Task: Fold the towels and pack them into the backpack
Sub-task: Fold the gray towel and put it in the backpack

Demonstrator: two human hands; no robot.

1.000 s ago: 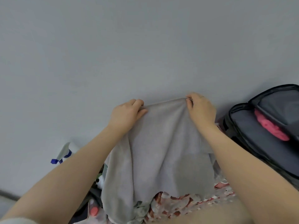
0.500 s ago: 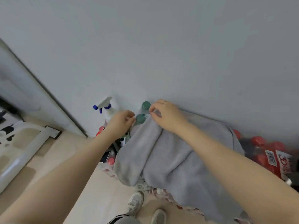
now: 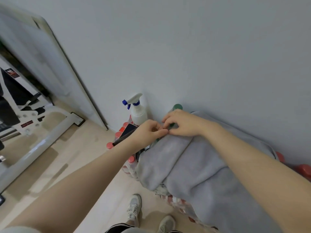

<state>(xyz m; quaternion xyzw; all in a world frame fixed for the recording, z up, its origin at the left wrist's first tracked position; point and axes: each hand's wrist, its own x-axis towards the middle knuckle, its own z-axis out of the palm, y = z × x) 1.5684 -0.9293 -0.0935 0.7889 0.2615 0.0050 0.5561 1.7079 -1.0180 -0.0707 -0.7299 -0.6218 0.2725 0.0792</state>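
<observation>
A grey towel (image 3: 198, 170) hangs in soft folds from my two hands, draped down toward the lower right over a patterned red-and-white cloth (image 3: 175, 200). My left hand (image 3: 148, 132) and my right hand (image 3: 181, 123) meet at the towel's top edge, fingertips almost touching, each pinching the fabric there. The backpack is out of view.
A white spray bottle (image 3: 138, 110) with a blue trigger stands by the grey wall, beside red-capped bottles (image 3: 121, 133) and a green-capped one (image 3: 176, 107). A white frame (image 3: 38, 145) leans at the left. Light wood floor and my shoes (image 3: 134, 209) lie below.
My view swung left and down, so the backpack left the frame. My hands, spread apart on the towel's top edge a second ago, have come together, doubling the towel lengthwise.
</observation>
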